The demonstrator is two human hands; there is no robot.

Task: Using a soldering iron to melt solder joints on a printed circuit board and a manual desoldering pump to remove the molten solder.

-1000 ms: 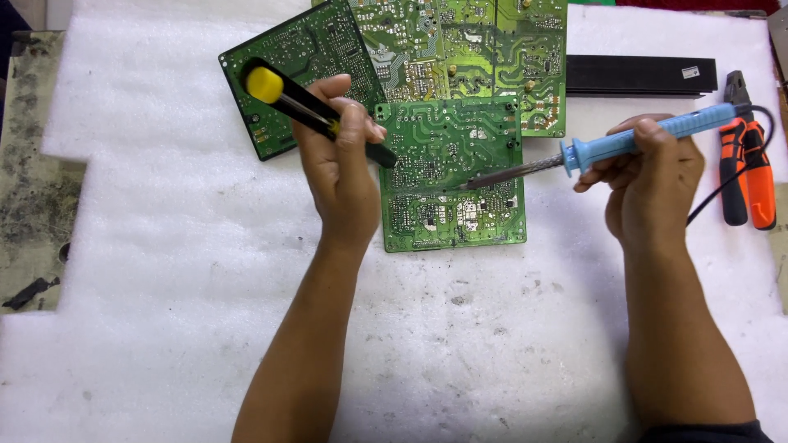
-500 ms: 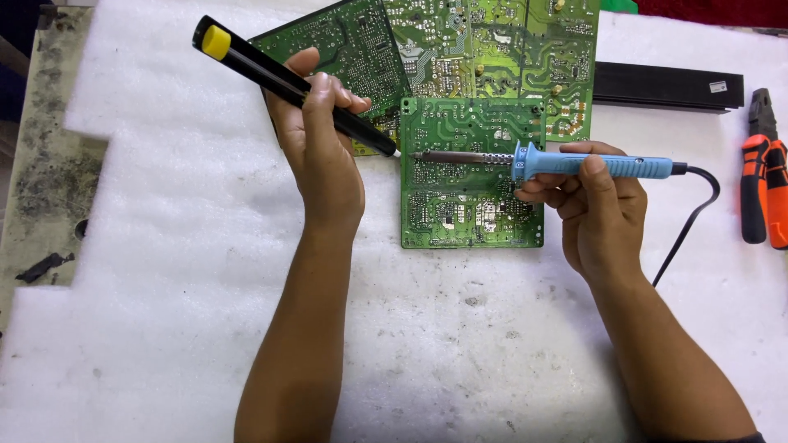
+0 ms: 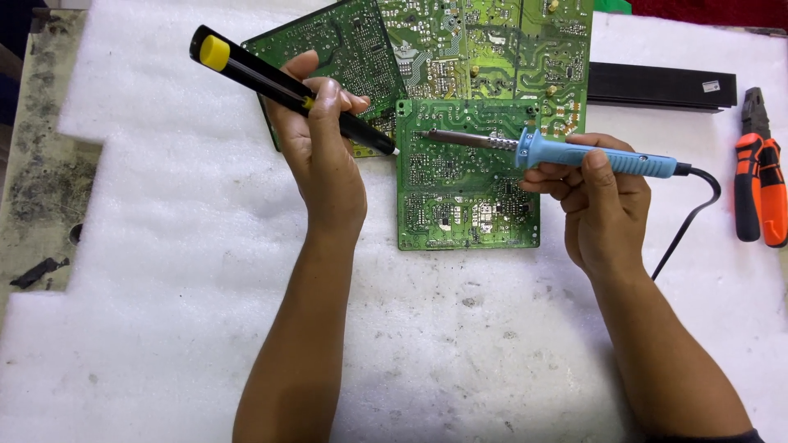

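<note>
- The left hand [image 3: 324, 156] was closed in a full grip around a black pen-shaped desoldering pump with a yellow plunger cap [image 3: 283, 86]. The tool lay tilted, cap up and to the left, nozzle down and to the right.
- The pump's nozzle sat at the upper left edge of a small square green printed circuit board [image 3: 468, 193], solder side up; whether it touched could not be told.
- The right hand [image 3: 603, 205] was closed around the light blue plastic handle of a soldering iron with a metal shaft [image 3: 574, 154], fingers wrapped under and thumb on top. The iron lay nearly level, pointing left.
- The iron's metal tip was over the upper left part of the small board, just beside the pump's nozzle.
- The iron's black cord [image 3: 689, 213] ran from the handle end down and to the right.
- The small board rested flat on a white foam sheet [image 3: 164, 271] covering the desk, between the two hands.
- Two larger green circuit boards [image 3: 492, 49] lay behind it, touching or overlapping its top edge.
- A long black flat bar [image 3: 657, 86] lay to the right of those boards.
- Orange-and-black handled pliers [image 3: 759, 176] lay at the far right edge, well apart from the right hand.
- Bare, soiled desk [image 3: 37, 164] showed at the left beside the foam.
</note>
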